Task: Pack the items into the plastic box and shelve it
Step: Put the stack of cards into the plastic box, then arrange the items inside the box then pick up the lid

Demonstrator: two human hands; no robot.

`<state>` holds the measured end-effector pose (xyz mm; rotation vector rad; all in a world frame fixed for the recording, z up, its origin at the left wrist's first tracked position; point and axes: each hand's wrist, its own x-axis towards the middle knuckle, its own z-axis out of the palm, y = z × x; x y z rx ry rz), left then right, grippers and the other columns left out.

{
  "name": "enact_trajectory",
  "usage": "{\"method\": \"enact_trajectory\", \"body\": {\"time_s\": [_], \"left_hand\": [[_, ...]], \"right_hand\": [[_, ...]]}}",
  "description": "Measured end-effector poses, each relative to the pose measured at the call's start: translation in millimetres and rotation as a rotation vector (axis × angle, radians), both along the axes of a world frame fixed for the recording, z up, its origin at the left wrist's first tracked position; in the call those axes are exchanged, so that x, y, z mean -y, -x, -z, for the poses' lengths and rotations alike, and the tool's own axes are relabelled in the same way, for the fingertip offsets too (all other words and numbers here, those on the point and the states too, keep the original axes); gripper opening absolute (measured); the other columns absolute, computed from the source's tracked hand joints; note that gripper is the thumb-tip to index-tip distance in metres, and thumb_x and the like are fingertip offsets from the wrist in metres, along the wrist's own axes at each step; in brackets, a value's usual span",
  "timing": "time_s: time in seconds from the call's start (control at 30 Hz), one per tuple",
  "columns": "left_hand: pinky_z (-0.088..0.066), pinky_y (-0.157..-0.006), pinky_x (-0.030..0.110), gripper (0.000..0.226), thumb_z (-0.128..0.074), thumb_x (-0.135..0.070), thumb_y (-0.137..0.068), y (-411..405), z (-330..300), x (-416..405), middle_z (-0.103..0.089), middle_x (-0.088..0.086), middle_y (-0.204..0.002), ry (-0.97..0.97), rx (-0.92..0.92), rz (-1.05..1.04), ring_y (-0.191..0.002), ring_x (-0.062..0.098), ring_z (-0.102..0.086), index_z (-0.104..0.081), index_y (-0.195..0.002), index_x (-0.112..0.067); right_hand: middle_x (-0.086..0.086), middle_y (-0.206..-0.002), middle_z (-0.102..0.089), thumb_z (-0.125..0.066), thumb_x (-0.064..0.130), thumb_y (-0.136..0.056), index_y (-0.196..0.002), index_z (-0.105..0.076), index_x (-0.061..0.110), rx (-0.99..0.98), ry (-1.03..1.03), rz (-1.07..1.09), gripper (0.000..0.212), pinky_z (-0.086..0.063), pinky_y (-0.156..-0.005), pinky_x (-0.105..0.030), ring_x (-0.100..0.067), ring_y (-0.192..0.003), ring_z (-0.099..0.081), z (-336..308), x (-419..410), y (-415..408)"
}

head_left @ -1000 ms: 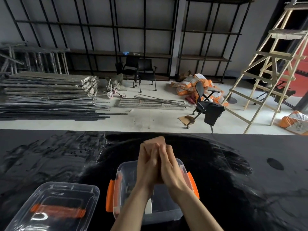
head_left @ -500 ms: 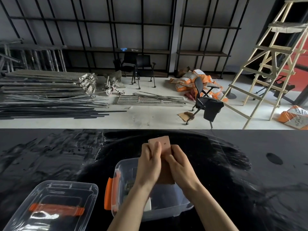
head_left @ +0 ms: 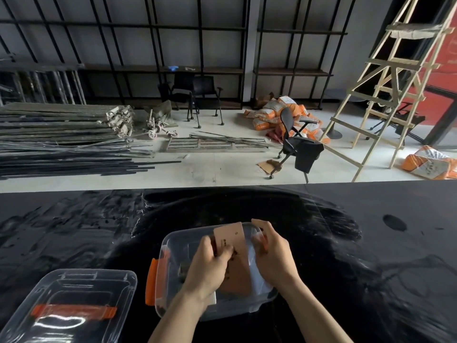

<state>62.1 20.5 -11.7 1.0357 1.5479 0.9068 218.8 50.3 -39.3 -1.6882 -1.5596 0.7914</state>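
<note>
A clear plastic box (head_left: 170, 246) with orange side latches stands open on the black table, straight in front of me. A flat brown cardboard packet (head_left: 235, 258) lies tilted inside it, its far end leaning on the box's far rim. My left hand (head_left: 207, 266) grips the packet's left edge, fingers over it. My right hand (head_left: 270, 253) rests at the box's right side, fingers curled by the packet's right edge; whether it grips the packet is unclear. Small dark items and something white lie in the box, mostly hidden under my hands.
The box's clear lid (head_left: 71, 305) with an orange handle lies on the table at the lower left. Beyond the black table (head_left: 371, 231) the floor holds metal bars, office chairs, orange sacks and a wooden ladder (head_left: 385, 82). Dark metal shelving (head_left: 202, 68) lines the far wall.
Both hands have lowered the brown packet from upright above the box down into it, laying it flat. My hands have moved apart, the right one to the box's right side.
</note>
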Motion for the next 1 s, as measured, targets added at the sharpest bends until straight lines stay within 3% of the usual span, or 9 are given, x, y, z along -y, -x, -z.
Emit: {"method": "enact_trajectory", "body": {"time_s": [0.17,0.3,0.4,0.47,0.6,0.7,0.77,0.9,1.0], "left_hand": [[-0.06,-0.082,0.042,0.018,-0.061,-0.025,-0.096,-0.7,-2.0,-13.9,-0.07,0.007,-0.104,0.04,-0.098,0.01,-0.091,0.02,-0.068,-0.056,-0.11,-0.016],[-0.058,-0.076,0.037,0.017,-0.06,-0.024,-0.096,3.9,-5.2,-20.7,-0.069,0.005,-0.102,0.117,-0.188,0.087,-0.091,0.019,-0.067,-0.056,-0.11,-0.016],[-0.05,-0.068,0.029,0.011,-0.06,-0.024,-0.097,0.8,-5.3,-24.0,-0.068,0.003,-0.101,0.168,-0.208,0.12,-0.088,0.015,-0.063,-0.056,-0.104,-0.016],[-0.05,-0.076,0.032,0.01,-0.061,-0.021,-0.097,-3.3,-3.7,-26.7,-0.068,0.004,-0.101,0.212,-0.228,0.139,-0.09,0.017,-0.062,-0.056,-0.103,-0.014],[-0.046,-0.081,0.034,0.018,-0.065,-0.018,-0.095,-8.2,2.4,-34.2,-0.063,0.003,-0.095,0.286,-0.282,0.147,-0.094,0.019,-0.059,-0.052,-0.105,-0.01],[-0.048,-0.081,0.034,0.015,-0.065,-0.019,-0.095,-13.5,9.7,-38.4,-0.064,0.003,-0.099,0.3,-0.362,0.177,-0.1,0.022,-0.061,-0.052,-0.094,-0.014],[-0.051,-0.084,0.035,0.017,-0.063,-0.023,-0.096,-17.5,17.0,-41.3,-0.066,0.006,-0.111,0.302,-0.472,0.236,-0.105,0.024,-0.063,-0.054,-0.103,-0.011],[-0.056,-0.081,0.032,0.043,-0.057,-0.036,-0.098,-21.9,35.5,-46.7,-0.068,0.01,-0.116,0.286,-0.835,0.47,-0.1,0.024,-0.07,-0.058,-0.122,-0.001],[-0.057,-0.086,0.034,0.04,-0.061,-0.027,-0.097,-26.7,42.4,-48.8,-0.065,0.012,-0.12,0.285,-1.035,0.604,-0.103,0.026,-0.069,-0.057,-0.126,0.0]], "right_hand": [[-0.004,-0.114,-0.071,-0.057,0.016,-0.096,-0.138,-0.054,0.026,-0.006,-0.015,0.02,0.043,-0.056,-0.074,-0.032,-0.023,-0.101,-0.069,3.0,-6.2,13.4],[0.001,-0.123,-0.071,-0.052,0.032,-0.101,-0.138,-0.06,0.022,-0.248,-0.04,0.154,0.039,-0.054,-0.089,-0.028,-0.012,-0.109,-0.065,1.8,-3.0,-5.9],[-0.002,-0.145,-0.059,-0.042,0.04,-0.103,-0.145,-0.052,0.024,0.121,-0.054,0.272,0.046,-0.043,-0.108,-0.038,-0.022,-0.134,-0.052,24.6,-2.0,-42.5],[-0.007,-0.161,-0.039,-0.034,0.048,-0.103,-0.155,-0.036,0.028,0.432,0.036,0.174,0.055,-0.029,-0.121,-0.044,-0.027,-0.151,-0.029,47.4,0.5,-58.4],[-0.007,-0.171,0.004,-0.007,0.065,-0.093,-0.161,-0.002,0.035,0.727,0.173,-0.027,0.074,0.004,-0.127,-0.05,-0.029,-0.156,0.014,90.8,12.8,-65.0],[-0.007,-0.17,0.011,0.01,0.071,-0.086,-0.16,0.003,0.036,0.777,0.139,0.004,0.082,0.006,-0.126,-0.052,-0.029,-0.154,0.018,101.1,19.8,-61.2],[-0.006,-0.169,0.01,0.017,0.071,-0.082,-0.16,0.0,0.037,0.78,0.116,0.018,0.087,0.007,-0.126,-0.052,-0.028,-0.155,0.017,104.0,19.7,-59.9],[-0.007,-0.17,-0.002,0.002,0.071,-0.09,-0.16,-0.01,0.036,0.776,0.087,0.044,0.079,0.006,-0.123,-0.052,-0.03,-0.156,0.008,108.8,17.7,-60.9],[-0.007,-0.17,0.001,-0.011,0.068,-0.095,-0.16,-0.008,0.037,0.776,0.109,0.037,0.073,0.006,-0.124,-0.052,-0.029,-0.155,0.012,109.7,18.4,-61.3]]}}
